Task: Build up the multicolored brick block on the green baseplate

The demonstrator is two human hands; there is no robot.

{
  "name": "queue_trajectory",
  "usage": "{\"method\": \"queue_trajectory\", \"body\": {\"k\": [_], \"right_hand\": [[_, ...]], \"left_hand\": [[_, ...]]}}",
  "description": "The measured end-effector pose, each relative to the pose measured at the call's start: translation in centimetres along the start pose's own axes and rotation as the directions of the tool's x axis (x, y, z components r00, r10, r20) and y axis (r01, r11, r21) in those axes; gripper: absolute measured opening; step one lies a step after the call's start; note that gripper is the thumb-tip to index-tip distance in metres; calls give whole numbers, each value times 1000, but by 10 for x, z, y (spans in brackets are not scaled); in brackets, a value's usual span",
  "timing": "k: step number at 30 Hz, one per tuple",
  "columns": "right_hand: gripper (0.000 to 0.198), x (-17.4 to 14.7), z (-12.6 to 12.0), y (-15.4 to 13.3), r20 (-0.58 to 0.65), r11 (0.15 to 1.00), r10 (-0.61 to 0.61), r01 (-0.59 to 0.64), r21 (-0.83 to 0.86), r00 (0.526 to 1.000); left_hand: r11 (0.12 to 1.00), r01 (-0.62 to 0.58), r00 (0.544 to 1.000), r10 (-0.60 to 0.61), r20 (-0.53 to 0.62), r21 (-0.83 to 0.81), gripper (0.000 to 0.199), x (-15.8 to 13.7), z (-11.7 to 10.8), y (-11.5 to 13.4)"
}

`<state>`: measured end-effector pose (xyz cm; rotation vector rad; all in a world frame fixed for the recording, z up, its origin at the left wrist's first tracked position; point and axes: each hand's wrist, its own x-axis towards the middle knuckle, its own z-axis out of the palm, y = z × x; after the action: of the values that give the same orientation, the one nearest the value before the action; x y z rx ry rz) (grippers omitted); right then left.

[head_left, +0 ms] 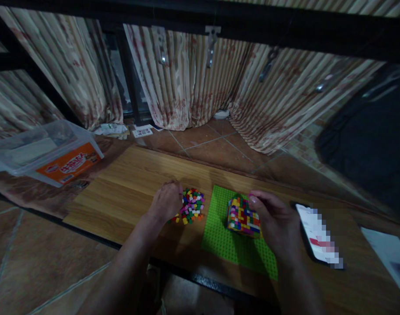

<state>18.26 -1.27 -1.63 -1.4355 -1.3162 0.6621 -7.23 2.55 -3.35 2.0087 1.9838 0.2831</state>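
A block built of many small coloured toy bricks (pixel 242 216) stands on a green studded baseplate (pixel 216 236). My right hand (pixel 273 214) is at the block's upper right corner, thumb and forefinger pinched together; what lies between the fingertips is too small to make out. To the left, a loose heap of small coloured bricks (pixel 193 203) lies on the wooden table. My left hand (pixel 167 200) rests at the heap's left edge with its fingers curled down and closed. Its fingertips are mostly hidden behind the hand.
A phone (pixel 318 236) lies right of the baseplate, and white paper (pixel 388 251) is at the far right. At the left stands a clear plastic box (pixel 55 153) with an orange label. Striped curtains (pixel 186 83) hang behind the wooden table (pixel 121 192).
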Motion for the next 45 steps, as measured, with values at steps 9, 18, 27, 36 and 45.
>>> {"method": "queue_trajectory", "body": {"k": [9,18,27,36,45], "right_hand": [[21,1,-10,3,246,920,-183,254,-300,952],[24,-4,3,9,379,828,-193,358,-432,905],[18,-5,10,6,284,832,-195,312,-459,939],[17,-5,9,7,281,827,-208,322,-461,937],[21,-6,9,8,297,842,-222,337,-423,929]], "left_hand": [[972,-45,999,47,4,-231,14,1,-8,5],[835,-85,984,158,88,-544,15,-5,1,24],[820,-86,980,171,99,-565,17,-5,3,24],[828,-61,988,130,84,-557,18,-7,1,25],[762,-21,982,137,129,-647,19,-7,3,26]]}}
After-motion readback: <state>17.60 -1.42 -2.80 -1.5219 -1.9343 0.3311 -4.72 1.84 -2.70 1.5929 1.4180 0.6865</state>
